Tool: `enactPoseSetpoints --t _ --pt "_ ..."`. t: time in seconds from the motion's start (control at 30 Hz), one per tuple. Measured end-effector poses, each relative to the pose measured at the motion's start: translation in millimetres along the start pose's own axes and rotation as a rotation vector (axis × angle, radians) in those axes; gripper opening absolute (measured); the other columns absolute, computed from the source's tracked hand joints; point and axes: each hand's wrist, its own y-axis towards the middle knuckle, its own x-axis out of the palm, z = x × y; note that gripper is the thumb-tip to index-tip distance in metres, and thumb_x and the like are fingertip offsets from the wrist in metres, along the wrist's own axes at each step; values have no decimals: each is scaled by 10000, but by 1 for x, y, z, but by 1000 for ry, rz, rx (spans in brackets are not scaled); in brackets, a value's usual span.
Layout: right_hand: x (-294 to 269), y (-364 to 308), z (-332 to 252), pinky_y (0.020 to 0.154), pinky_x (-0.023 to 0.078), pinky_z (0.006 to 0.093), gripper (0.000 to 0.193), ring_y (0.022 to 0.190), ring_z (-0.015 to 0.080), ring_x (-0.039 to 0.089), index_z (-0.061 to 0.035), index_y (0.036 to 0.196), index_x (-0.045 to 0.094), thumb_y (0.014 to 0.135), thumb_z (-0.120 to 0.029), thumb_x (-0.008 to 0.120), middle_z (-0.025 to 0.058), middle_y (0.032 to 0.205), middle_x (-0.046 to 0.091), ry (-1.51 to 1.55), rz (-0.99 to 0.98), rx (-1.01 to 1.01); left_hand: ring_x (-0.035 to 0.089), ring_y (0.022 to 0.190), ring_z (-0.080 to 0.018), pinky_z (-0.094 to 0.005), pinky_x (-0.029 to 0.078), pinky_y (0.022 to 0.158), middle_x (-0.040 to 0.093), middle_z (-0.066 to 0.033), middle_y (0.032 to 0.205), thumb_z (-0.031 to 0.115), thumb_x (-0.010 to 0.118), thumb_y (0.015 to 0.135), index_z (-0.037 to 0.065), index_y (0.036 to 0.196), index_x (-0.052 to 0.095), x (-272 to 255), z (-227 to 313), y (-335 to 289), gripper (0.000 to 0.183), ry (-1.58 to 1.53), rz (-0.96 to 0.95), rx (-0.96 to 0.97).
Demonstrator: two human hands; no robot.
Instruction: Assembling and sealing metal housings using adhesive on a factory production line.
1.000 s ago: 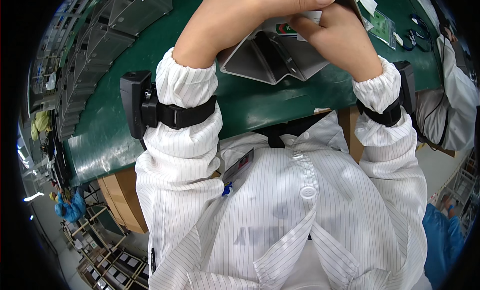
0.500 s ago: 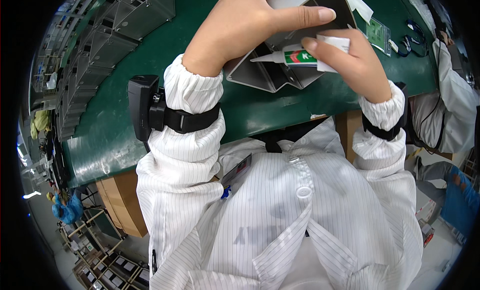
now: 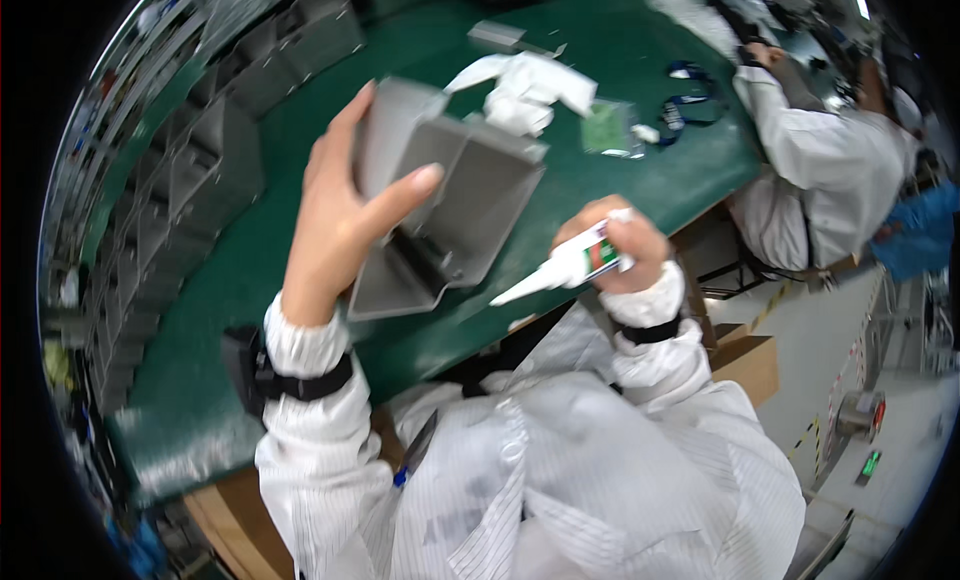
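A bent grey sheet-metal housing (image 3: 475, 195) stands tilted on the green table in front of me. My left hand (image 3: 335, 215) grips it at its left side, thumb over the near edge and fingers along the outer face. To its right, my right hand (image 3: 640, 240) is closed round a small white glue tube (image 3: 572, 264) with a green and red label. The tube's long tapered nozzle points left and down, apart from the housing. A bit of white shows among the right fingers, blurred by motion.
Crumpled white wipes (image 3: 530, 90) lie behind the housing, near a clear bag with a green card (image 3: 605, 128) and a dark blue strap (image 3: 685, 105). Similar grey housings (image 3: 215, 145) line the table's left side. A co-worker in white (image 3: 830, 180) sits at the right.
My right hand has drawn the tube away from the housing, toward me. The left hand's hold has shifted to the housing's left side. The whole view has swung to the right.
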Motion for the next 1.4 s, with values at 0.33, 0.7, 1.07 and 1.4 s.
enactPoseSetpoints --t 0.33,0.7,1.07,1.4 --pt "23 16 -15 525 272 271 306 490 122 320 -50 706 480 918 -263 418 15 488 334 921 212 206 338 1243 -228 -324 274 1013 331 -118 1359 394 461 875 62 1387 247 -16 -15 -25 646 -359 77 -166" --pt "15 5 -13 503 263 259 334 451 95 244 -85 682 453 935 -302 420 -8 462 254 1011 403 301 516 1051 -221 -331 450 860 488 -93 1197 436 490 881 30 1268 391 -39 -44 -58 570 -974 450 -509" --pt "7 8 -7 470 261 244 388 415 84 234 -99 624 407 941 -323 411 -11 450 273 1112 409 287 252 1263 -411 -663 235 914 267 -143 1417 494 510 831 137 1371 299 -55 -48 -82 682 -1057 377 -716" --pt "11 6 -12 472 264 241 366 415 76 246 -102 644 417 940 -318 414 -20 468 301 1102 422 304 397 1150 -406 -622 361 883 357 -242 1298 363 531 872 102 1331 274 -61 -50 -123 587 -1258 57 -751"
